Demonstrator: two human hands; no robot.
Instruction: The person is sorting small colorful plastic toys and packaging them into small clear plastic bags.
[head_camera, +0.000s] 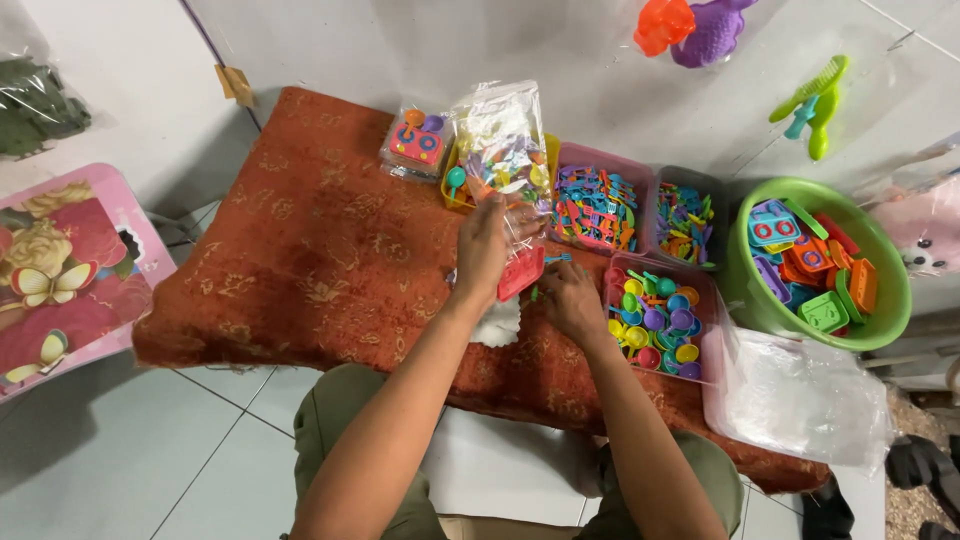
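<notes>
Two hands: left hand (482, 247) fingers pinching clear toy bag (503, 160), right hand (570, 297) fingers curled, grip unclear.

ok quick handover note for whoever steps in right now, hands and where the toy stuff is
Left hand: grips a clear bag with a red toy piece inside, over the orange cushion.
Right hand: on the cushion beside the pink bin of round pieces, apparently empty.
Done: one filled bag lies on the yellow bin.
Left: this bag looks barely filled; more parts sit in the green tub.
</notes>
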